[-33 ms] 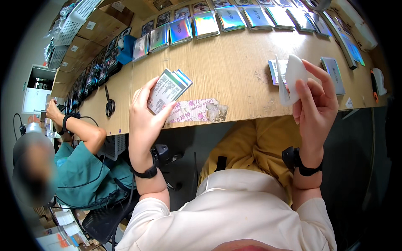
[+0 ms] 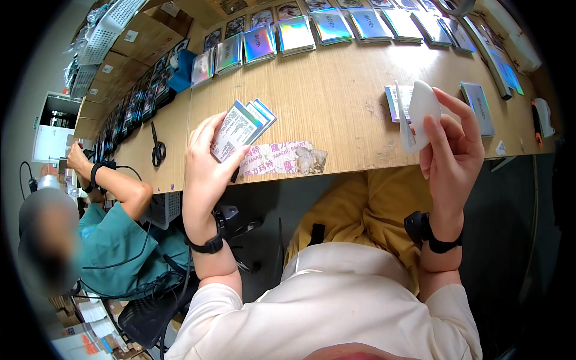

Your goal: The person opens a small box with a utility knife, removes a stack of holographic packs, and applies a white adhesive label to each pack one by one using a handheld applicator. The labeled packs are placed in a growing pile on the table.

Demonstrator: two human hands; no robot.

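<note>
Above the table's near edge, my left hand [image 2: 207, 147] is closed round a small stack of cards [image 2: 237, 129]. The stack is tilted, with a printed white face on top and several shiny edges fanned out at its upper right. My right hand [image 2: 450, 132] pinches a white, rounded, two-armed plastic piece [image 2: 423, 111] between thumb and fingers. Its thin arm stands apart from the broad one; I cannot make out its exact kind. Partly hidden behind it, a short stack of cards [image 2: 393, 103] lies on the table.
Shiny card stacks [image 2: 294, 36] line the table's far side. A silvery pack [image 2: 478, 109] and an orange-and-black cutter [image 2: 536, 123] lie right. Scissors [image 2: 158, 146] and a blue holder [image 2: 182, 72] are left. A printed tape strip [image 2: 270, 159] crosses the near edge. A co-worker [image 2: 120, 246] sits left.
The card stack in my left hand has shifted very slightly, its edges fanned a little differently. My right hand and the white piece have hardly moved.
</note>
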